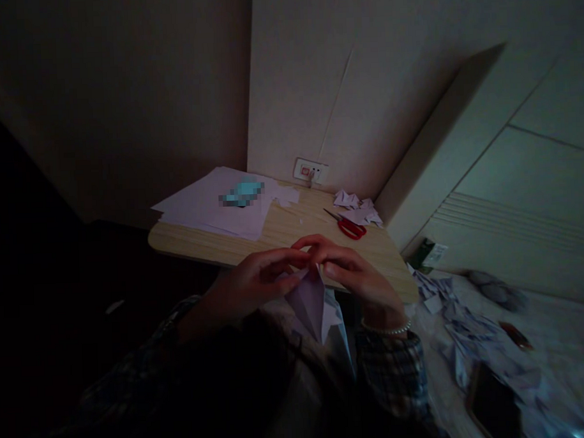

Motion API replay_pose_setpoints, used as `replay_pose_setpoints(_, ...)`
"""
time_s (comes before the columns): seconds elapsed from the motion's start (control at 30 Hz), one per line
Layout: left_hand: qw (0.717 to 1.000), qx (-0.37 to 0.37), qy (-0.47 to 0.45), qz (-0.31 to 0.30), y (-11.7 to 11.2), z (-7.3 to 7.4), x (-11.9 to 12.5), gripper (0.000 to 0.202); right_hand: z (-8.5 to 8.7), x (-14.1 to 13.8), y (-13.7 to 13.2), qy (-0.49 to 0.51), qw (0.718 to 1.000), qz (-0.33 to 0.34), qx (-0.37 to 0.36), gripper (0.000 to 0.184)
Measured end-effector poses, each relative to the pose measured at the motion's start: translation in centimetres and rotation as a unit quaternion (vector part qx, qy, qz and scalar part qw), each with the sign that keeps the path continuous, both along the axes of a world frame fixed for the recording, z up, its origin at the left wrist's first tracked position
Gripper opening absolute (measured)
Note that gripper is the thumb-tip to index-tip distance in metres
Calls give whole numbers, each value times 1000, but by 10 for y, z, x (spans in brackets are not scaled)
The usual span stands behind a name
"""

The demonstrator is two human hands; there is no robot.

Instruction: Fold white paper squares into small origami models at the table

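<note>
A piece of folded white paper is held between my two hands, in front of the near edge of the table. Its lower end comes to a point and a crease runs down it. My left hand grips it from the left, thumb on the near face. My right hand has its fingertips pressed at the paper's top, meeting the left fingertips there. The fingers hide the upper edge of the paper. More pale paper shows below the hands, too dim to make out well.
On the wooden table lie a stack of white sheets with a blurred teal item, red-handled scissors and folded paper pieces. A wall socket is behind. Many folded papers and a dark phone-like object lie on the bed at right.
</note>
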State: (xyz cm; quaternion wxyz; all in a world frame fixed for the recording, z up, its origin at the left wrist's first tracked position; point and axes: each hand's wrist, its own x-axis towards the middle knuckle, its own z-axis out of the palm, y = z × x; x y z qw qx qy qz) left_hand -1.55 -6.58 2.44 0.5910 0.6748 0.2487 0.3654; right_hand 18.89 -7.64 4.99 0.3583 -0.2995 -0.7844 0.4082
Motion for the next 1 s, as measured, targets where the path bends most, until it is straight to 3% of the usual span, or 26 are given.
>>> replay_pose_setpoints(0.23,1000,-10,13,-7,0,3,-1,34,-1,-6,-3,64,997,-3,-35,33)
replay_pose_setpoints(0.43,1000,-13,15,-14,0,5,-2,31,7,-9,-7,-1,998,-55,11,42)
replay_pose_setpoints(0.53,1000,-9,18,-6,-2,8,-2,32,8,-9,-7,-2,999,-44,19,42)
replay_pose_setpoints(0.67,1000,0,25,9,-4,9,-1,30,13,-9,-8,-35,998,-22,36,36)
replay_pose_setpoints(0.83,1000,23,2,4,0,1,-2,31,26,-8,-11,-136,979,-79,131,17)
replay_pose_setpoints(1.0,1000,25,15,-2,0,1,-3,33,29,-7,-13,-129,979,-108,112,16)
